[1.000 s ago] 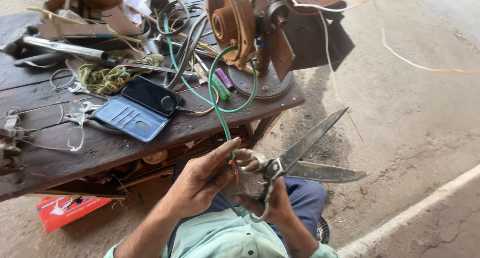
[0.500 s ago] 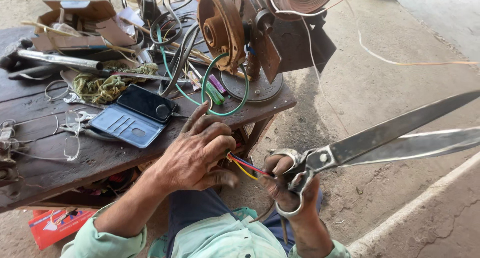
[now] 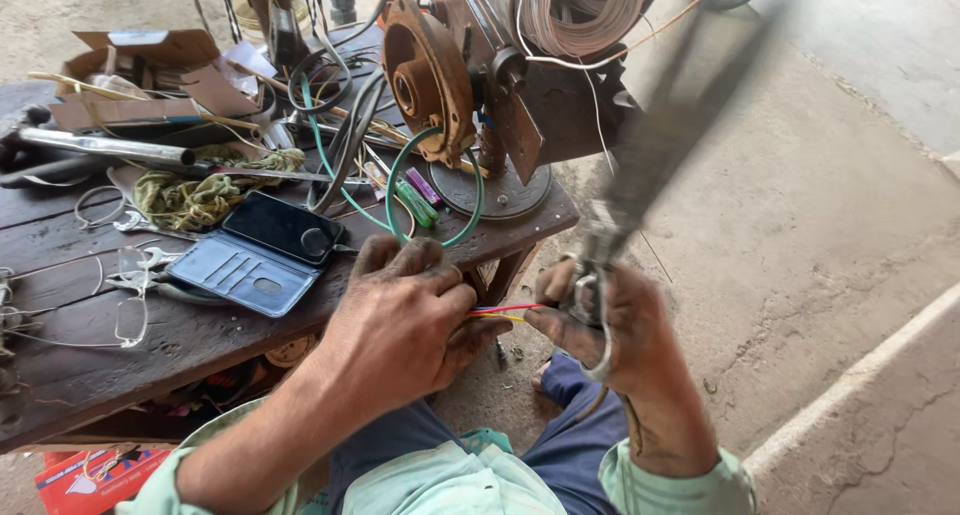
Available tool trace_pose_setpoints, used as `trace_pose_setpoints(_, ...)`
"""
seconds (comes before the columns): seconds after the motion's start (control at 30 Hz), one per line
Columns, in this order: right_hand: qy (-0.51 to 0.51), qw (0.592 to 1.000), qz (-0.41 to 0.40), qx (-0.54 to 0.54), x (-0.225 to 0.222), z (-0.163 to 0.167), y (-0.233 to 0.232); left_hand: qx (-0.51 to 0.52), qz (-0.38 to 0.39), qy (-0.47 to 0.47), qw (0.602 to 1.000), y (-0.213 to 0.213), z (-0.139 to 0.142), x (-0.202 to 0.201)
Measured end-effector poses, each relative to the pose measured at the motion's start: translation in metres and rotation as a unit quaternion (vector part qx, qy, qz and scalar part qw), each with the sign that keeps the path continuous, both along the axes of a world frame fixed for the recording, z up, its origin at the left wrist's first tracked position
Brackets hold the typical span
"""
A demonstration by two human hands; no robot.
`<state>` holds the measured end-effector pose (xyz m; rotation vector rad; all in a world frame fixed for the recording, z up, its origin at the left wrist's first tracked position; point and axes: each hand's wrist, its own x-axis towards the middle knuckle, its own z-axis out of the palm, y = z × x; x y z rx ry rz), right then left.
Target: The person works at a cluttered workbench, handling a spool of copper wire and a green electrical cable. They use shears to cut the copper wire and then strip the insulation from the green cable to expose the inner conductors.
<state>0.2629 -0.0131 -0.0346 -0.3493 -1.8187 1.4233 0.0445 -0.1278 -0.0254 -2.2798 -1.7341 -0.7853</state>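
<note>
Head view: my left hand [image 3: 405,320] pinches the coloured wires [image 3: 503,311] taut so their ends show; my right hand [image 3: 610,325] grips big scissors [image 3: 640,175], blades blurred, raised clear.

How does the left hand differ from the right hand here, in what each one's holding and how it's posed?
The left hand pinches thin coloured wires, knuckles up, near the table edge. The right hand grips large scissors, blades blurred and pointing up and away; its fingertips meet the same wires. Both are grimy, above pale green cuffs.
</note>
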Motion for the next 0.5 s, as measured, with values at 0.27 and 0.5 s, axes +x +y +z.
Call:
trace_pose_setpoints(0.27,-0.039,0.995,0.079,-0.039,-0.009,0.003,0.015,-0.235,0.002,-0.041,0.971,0.008,0.013,-0.008)
trace_pose_setpoints(0.5,-0.059,0.952,-0.172,0.248,0.035,-0.019,0.061,-0.321,-0.074,-0.321,0.888,0.029,-0.005,-0.065)
